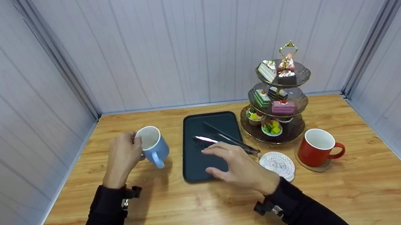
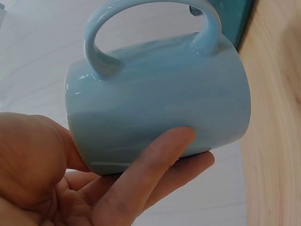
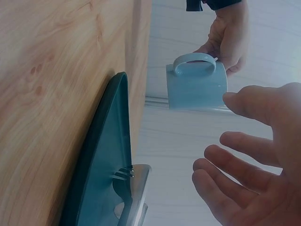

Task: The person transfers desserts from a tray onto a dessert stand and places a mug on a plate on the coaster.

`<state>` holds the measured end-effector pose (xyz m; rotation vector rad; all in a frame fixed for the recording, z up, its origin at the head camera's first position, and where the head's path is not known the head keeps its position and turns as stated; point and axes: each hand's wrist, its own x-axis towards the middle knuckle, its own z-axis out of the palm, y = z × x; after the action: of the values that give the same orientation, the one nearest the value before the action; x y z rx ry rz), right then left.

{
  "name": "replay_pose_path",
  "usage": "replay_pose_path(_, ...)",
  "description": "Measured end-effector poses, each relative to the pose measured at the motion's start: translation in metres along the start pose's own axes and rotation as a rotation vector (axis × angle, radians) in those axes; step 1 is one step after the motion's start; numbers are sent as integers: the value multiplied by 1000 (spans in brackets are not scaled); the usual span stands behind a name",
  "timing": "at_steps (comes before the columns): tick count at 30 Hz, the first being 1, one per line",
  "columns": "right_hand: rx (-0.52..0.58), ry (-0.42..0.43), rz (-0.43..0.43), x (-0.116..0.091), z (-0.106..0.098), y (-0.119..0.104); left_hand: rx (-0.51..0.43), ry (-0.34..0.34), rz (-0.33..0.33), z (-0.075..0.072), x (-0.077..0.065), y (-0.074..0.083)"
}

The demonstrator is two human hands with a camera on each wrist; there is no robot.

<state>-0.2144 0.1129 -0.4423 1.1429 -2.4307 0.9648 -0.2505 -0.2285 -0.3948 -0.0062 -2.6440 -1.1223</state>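
A light blue mug (image 1: 160,148), white inside, is in my left hand (image 1: 124,151), whose thumb and fingers grip its side near the rim. In the left wrist view the fingers (image 2: 146,169) lie along the blue wall, and the handle points away from the palm. The right wrist view shows the mug raised off the table. My right hand (image 1: 236,163) is over the dark green tray (image 1: 198,170), fingers spread and holding nothing. Beneath it on the tray lie long metal utensils (image 1: 230,139); fork tines (image 3: 123,173) show in the right wrist view.
A three-tier stand (image 1: 303,100) with small cakes is at the back right. To its front stands a red mug (image 1: 311,153) on a round coaster (image 1: 314,169). A patterned white coaster (image 1: 277,165) lies between the tray and the red mug. Pale panels (image 1: 144,52) enclose the table.
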Motion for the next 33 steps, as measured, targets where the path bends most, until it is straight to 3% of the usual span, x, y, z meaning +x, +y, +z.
replay_pose_path(8, -18, 24, -28, 2, -2, 2, -4, -25, -3, 13, -1, 14)
replay_pose_path(28, -23, 22, 52, 0, -14, 8, -65, -84, 10, 44, 3, 46)
replay_pose_path(33, -31, 46, 23, 0, -16, 9, -64, -75, 46, 51, 3, 55)
